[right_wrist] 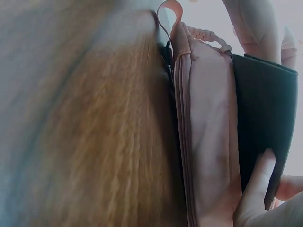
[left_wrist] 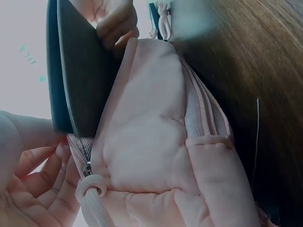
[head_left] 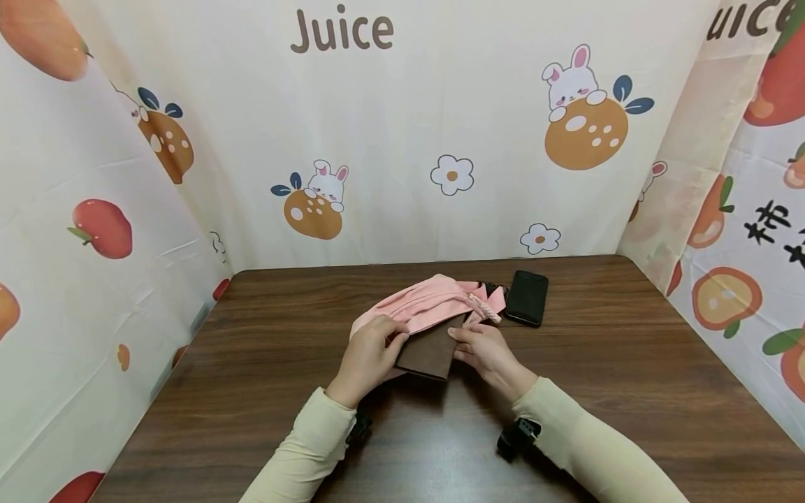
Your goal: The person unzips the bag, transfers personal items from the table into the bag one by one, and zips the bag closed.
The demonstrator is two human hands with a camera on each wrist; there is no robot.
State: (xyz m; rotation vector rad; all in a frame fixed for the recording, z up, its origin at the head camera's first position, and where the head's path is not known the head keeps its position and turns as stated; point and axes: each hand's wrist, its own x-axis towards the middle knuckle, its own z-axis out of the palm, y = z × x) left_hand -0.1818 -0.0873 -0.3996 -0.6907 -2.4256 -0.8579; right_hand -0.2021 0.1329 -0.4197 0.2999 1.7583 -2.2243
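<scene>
One brown bifold wallet juts nearward from the pink zip bag, between left hand, gripping the bag's edge, and right hand, pinching the wallet.

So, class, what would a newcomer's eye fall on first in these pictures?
First, the soft pink fabric bag near the middle, partly covering a flat, dark brown, leather-like rectangular item pinched in the person's right grip. Then the pale cloth backdrop, printed with white rabbits and fruit, behind the brown wood-grain table.
</scene>
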